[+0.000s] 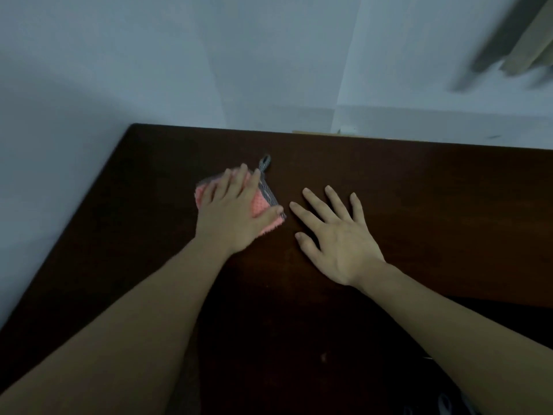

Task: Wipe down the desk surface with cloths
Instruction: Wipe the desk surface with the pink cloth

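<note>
A dark brown wooden desk (419, 205) fills the lower part of the head view. A small pink cloth (259, 205) with a grey trim and a grey hanging loop lies on it left of centre. My left hand (233, 214) lies flat on the cloth with its fingers straight, pressing it to the desk; most of the cloth is hidden under the hand. My right hand (335, 235) rests flat on the bare desk just right of the cloth, fingers spread, not touching it.
White walls (209, 61) meet in a corner behind the desk, and another wall runs along the desk's left edge. A blurred wooden frame (526, 40) shows at the top right. The desk's near right edge (493, 304) drops to dark floor.
</note>
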The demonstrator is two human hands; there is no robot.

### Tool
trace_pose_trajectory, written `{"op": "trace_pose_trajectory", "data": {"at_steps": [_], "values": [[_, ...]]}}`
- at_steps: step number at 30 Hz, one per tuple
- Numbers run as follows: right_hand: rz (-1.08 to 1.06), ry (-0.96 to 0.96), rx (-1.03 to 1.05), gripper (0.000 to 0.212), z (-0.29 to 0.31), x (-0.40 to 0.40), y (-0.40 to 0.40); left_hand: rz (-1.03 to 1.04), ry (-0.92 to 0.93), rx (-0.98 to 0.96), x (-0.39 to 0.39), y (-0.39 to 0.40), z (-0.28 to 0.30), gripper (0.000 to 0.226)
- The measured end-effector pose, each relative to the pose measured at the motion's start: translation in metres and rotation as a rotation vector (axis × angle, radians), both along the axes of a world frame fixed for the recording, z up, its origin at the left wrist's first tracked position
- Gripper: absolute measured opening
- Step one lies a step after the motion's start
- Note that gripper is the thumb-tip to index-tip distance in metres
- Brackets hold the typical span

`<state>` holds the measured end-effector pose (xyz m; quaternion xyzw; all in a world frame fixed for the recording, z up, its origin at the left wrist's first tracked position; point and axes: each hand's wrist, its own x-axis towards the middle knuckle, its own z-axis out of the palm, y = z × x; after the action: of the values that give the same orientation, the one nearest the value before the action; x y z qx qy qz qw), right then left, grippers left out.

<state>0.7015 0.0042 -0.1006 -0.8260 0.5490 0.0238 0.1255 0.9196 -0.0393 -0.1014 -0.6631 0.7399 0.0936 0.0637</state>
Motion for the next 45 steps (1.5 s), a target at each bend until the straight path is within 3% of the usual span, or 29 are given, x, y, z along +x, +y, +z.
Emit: {"op": "trace_pose_trajectory", "data": {"at_steps": [8, 13, 25, 36, 40, 45], "values": [[0.013, -0.078, 0.078, 0.058, 0.012, -0.013, -0.003, -0.041, 0.043, 0.016, -0.008, 0.035, 0.007, 0.094], [-0.066, 0.037, 0.046, 0.079, 0.011, -0.058, -0.005, -0.157, 0.055, 0.055, -0.005, 0.077, 0.008, 0.094], [-0.075, 0.006, 0.001, 0.070, 0.001, -0.062, -0.006, 0.013, 0.010, -0.022, -0.031, -0.010, 0.001, 0.095], [-0.068, 0.025, 0.035, 0.074, 0.004, -0.062, -0.006, -0.168, 0.070, 0.042, -0.043, 0.088, 0.009, 0.091], [-0.063, 0.009, 0.020, 0.070, 0.001, -0.064, -0.007, -0.224, 0.045, 0.062, -0.040, 0.062, 0.007, 0.096], [-0.074, -0.037, -0.025, 0.066, -0.003, -0.065, -0.007, -0.097, 0.000, -0.009, -0.060, 0.007, -0.001, 0.098]]}}
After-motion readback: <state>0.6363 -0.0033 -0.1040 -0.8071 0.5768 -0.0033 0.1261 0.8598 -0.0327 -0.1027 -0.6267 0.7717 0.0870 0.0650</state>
